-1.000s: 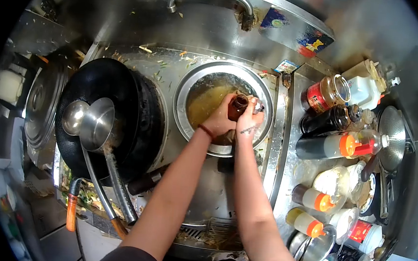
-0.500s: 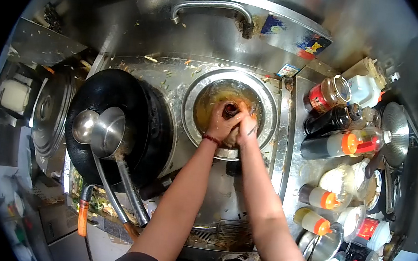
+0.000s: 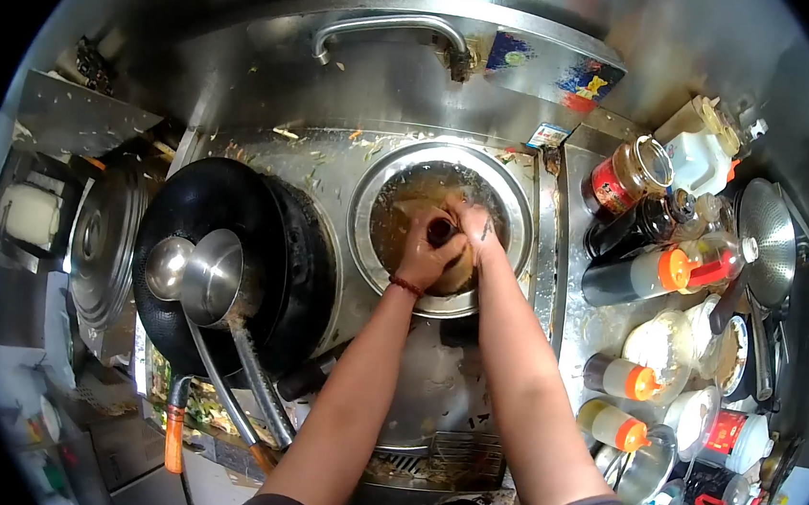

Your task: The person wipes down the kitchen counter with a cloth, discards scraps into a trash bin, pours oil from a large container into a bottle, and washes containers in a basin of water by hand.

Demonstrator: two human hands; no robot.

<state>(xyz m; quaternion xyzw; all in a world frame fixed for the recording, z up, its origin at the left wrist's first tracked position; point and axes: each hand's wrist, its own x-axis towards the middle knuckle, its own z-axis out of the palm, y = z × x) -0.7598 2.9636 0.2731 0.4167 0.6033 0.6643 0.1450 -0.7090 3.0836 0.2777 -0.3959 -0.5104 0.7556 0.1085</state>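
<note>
So the left hand (image 3: 423, 256) has its fingers wrapped around a dark brown bottle (image 3: 440, 231), mouth pointing up. The right hand (image 3: 474, 225) is right up against it on the right side, but it's kinda blurry, so I can't tell if those fingers are actually gripping or just touching. The bottle's inside the rim of a metal basin (image 3: 360, 225) with murky, brownish liquid in it, in the middle of the metal tabletop (image 3: 432, 375). Left of that there's a big black wok (image 3: 212, 192) with two metal ladles (image 3: 213, 279) lying across it. Faucet (image 3: 391, 22) on the far side, orange-capped squeeze bottles (image 3: 613, 425) off to the right.
</note>
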